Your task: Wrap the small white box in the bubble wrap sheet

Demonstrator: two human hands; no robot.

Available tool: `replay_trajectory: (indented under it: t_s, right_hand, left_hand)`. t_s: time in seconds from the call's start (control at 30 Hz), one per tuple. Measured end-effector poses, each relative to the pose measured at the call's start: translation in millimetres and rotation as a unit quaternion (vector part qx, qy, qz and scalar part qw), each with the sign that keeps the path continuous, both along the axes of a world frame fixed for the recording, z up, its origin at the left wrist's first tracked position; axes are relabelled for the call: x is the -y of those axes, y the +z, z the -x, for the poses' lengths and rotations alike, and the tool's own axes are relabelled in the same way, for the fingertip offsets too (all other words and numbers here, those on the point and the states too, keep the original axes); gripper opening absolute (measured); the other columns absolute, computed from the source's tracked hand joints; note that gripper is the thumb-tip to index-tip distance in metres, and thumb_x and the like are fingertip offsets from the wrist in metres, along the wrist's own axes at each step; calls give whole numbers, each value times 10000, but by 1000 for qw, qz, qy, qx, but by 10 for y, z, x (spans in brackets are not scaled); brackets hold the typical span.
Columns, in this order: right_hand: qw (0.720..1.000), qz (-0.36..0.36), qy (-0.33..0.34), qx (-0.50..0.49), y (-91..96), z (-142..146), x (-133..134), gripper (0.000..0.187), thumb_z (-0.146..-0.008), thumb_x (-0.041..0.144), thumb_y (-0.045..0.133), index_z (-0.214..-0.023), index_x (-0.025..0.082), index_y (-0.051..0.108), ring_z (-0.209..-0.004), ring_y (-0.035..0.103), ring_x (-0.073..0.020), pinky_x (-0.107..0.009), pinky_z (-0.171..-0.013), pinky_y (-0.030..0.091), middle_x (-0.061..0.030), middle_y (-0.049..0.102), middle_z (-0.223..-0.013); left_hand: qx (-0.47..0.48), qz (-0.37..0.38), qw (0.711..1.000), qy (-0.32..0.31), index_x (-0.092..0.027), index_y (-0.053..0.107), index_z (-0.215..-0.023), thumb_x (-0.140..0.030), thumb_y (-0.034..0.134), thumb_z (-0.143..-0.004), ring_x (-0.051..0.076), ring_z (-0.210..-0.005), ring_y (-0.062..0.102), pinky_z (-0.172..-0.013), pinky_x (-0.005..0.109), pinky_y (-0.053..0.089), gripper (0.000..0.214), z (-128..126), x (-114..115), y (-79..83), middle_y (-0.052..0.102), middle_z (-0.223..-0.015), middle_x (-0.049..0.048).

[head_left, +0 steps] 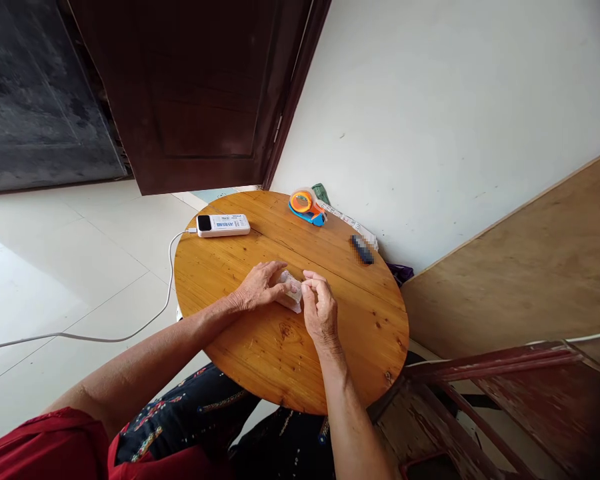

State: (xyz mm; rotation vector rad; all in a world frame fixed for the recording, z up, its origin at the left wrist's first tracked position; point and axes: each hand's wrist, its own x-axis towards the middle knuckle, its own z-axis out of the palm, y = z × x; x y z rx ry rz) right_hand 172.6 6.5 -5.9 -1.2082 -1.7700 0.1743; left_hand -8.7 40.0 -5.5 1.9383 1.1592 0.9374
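Note:
On the round wooden table [265,340] lies a small, crumpled, whitish see-through piece that looks like a plastic bag [292,303]. My left hand [260,285] comes over it from the left, with the thumb and fingers holding its near and far sides. At its right edge is my right hand [321,310], closed with thumb and forefinger pinched together. The pinch touches the bag's right end. Whatever the bag holds, if anything, is too small to make out.
A white power bank [225,225] with a plugged-in cable [167,293] sits at the table's back left. An orange and blue tape dispenser [307,205] stands at the far edge. A blurred dark object [362,249] lies at the right. Behind are a wall [430,120] and a door [200,87].

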Motion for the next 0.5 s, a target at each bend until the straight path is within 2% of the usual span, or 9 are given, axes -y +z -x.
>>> replay_trajectory:
  t_s: [0.07, 0.17, 0.27, 0.33, 0.4, 0.5]
  right_hand:
    - [1000, 2, 3, -5, 40, 2, 2, 167, -963, 296, 446, -870, 228, 566, -1118, 623, -249, -452, -977, 481, -138, 672, -1154]
    - [1000, 6, 16, 8, 144, -8, -20, 158, -961, 297, 446, -873, 229, 557, -1138, 612, -251, -454, -978, 485, -141, 660, -1173]
    - [999, 11, 27, 35, 280, -55, -106, 150, -951, 295, 454, -861, 233, 557, -1131, 615, -251, -445, -967, 494, -134, 662, -1150]
    - [998, 12, 27, 47, 373, -105, -202, 141, -939, 299, 467, -858, 233, 561, -1114, 622, -252, -444, -956, 499, -132, 662, -1145]
    - [999, 16, 18, 45, 451, -157, -319, 141, -927, 311, 479, -857, 227, 567, -1084, 633, -255, -438, -914, 515, -139, 659, -1157]
    - [999, 33, 0, 23, 508, -224, -503, 165, -905, 339, 495, -844, 215, 585, -1008, 653, -250, -406, -810, 540, -149, 656, -1177]
  left_hand:
    - [-28, 6, 1000, -3, -146, 499, -1353, -460, 598, -843, 321, -1163, 558, -1054, 503, 386, 608, -20, 22, 23, 637, -1246, 148]
    - [-36, 16, 999, -11, -135, 428, -1416, -464, 645, -811, 296, -1054, 593, -1027, 506, 386, 722, -34, 53, 30, 670, -1113, 121]
    - [32, 41, 998, -43, -149, 329, -1481, -418, 691, -771, 212, -855, 599, -883, 399, 468, 841, -33, 76, -9, 645, -918, 30]
    - [91, 50, 992, -71, -165, 270, -1516, -353, 707, -755, 175, -806, 579, -826, 345, 479, 897, -40, 86, -53, 616, -887, 3]
    - [129, 49, 987, -87, -174, 235, -1536, -283, 713, -735, 176, -864, 581, -855, 342, 481, 940, -58, 93, -99, 618, -974, 27]
    - [142, 30, 985, -97, -191, 225, -1547, -222, 730, -697, 234, -1092, 568, -990, 393, 454, 989, -90, 105, -140, 564, -1252, 109]
